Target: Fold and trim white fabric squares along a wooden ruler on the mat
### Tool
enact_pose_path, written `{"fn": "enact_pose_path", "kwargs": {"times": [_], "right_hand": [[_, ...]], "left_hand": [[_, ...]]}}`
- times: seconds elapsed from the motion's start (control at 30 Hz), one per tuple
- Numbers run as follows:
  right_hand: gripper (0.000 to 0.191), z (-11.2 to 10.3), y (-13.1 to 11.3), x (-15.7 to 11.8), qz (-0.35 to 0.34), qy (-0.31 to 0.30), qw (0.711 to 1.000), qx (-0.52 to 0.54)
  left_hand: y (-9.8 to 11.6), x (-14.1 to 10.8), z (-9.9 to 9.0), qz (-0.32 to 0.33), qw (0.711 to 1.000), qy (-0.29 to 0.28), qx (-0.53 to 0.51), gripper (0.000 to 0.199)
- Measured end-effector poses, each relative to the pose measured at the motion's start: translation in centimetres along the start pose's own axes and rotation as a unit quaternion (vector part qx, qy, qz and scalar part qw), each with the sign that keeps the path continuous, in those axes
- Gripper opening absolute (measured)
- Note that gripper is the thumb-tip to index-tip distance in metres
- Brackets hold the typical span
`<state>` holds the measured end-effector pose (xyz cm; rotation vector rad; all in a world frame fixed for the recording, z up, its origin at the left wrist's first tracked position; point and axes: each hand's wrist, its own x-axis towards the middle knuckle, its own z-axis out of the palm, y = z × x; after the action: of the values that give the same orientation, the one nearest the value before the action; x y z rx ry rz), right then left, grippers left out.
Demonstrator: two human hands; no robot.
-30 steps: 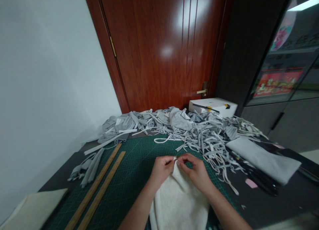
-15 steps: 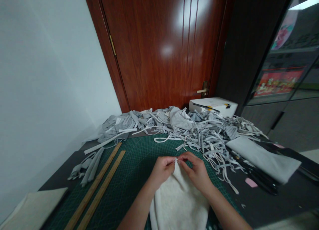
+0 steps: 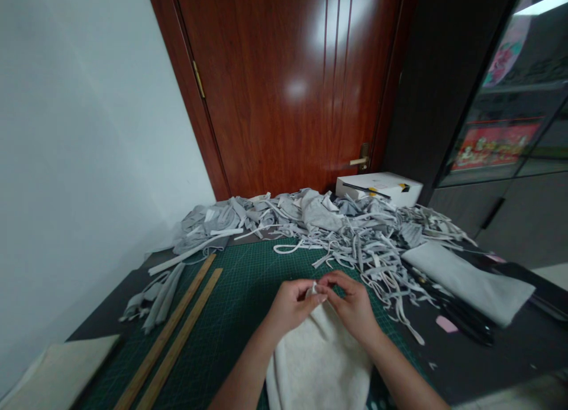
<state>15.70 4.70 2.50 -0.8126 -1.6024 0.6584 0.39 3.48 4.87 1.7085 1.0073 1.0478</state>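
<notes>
A cream-coloured piece of fabric (image 3: 326, 362) hangs down from both hands at the front of the green cutting mat (image 3: 248, 291). My left hand (image 3: 290, 306) is closed on the fabric's top edge, its thumb reaching right toward the other hand. My right hand (image 3: 348, 303) pinches the same gathered edge just beside it. The two hands' fingertips meet at a small bunched tip of cloth. The fingers partly cover this tip, so its details do not show.
Two wooden rulers (image 3: 181, 351) lie left on the mat. Grey fabric scraps (image 3: 319, 212) heap along the back and right. A white box (image 3: 381, 188) stands behind them. A folded grey cloth (image 3: 470, 280) and a pink piece (image 3: 446, 324) lie right; folded cream cloth (image 3: 62, 371) lies front left.
My left thumb has moved right and slightly down, toward my right fingertips. Both hands stay at the gathered edge of the fabric.
</notes>
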Motion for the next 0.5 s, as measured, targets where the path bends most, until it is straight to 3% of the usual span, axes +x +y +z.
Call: {"fn": "enact_pose_path", "kwargs": {"times": [0.2, 0.33, 0.5], "right_hand": [[0.015, 0.0, 0.0, 0.0, 0.07, -0.01, 0.996, 0.058], [0.025, -0.4, -0.3, 0.0, 0.097, -0.038, 0.988, 0.112], [0.041, -0.8, -1.3, -1.7, 0.054, -0.111, 0.991, -0.053]], "left_hand": [[-0.8, 0.3, 0.3, 0.013, 0.995, 0.075, 0.061, 0.032], [-1.1, 0.4, -0.6, 0.037, 0.991, 0.12, 0.051, 0.027], [0.1, -0.1, -3.8, 0.033, 0.978, 0.203, 0.036, 0.026]]}}
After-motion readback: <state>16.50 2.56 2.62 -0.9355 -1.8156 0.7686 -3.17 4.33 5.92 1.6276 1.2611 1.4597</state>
